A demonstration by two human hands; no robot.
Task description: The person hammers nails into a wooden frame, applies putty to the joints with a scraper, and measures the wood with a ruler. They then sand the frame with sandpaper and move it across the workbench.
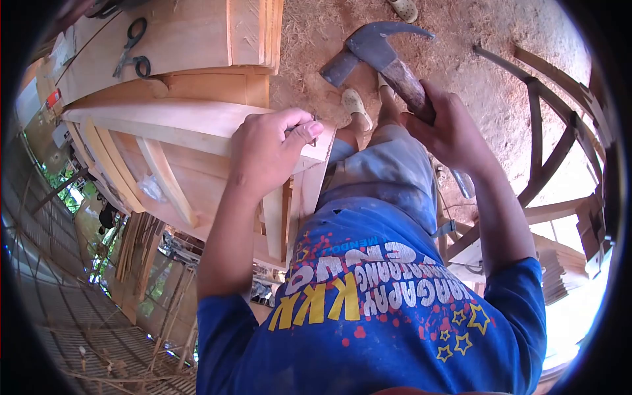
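My left hand point(271, 148) rests at the corner of a pale wooden frame point(191, 118), thumb and forefinger pinched on a small dark nail point(314, 121) near the frame's end. The fingers hide most of the nail. My right hand point(447, 125) is wrapped round the wooden handle of a claw hammer point(375, 49). The hammer is raised to the right of the frame and apart from it, its dark metal head pointing away from me.
Black-handled scissors point(133, 49) lie on a wooden panel point(178, 33) at the upper left. Slatted wooden parts point(546, 118) stand at the right. A person's clog point(403, 9) shows at the top edge. The ground point(309, 59) is brown and littered with shavings.
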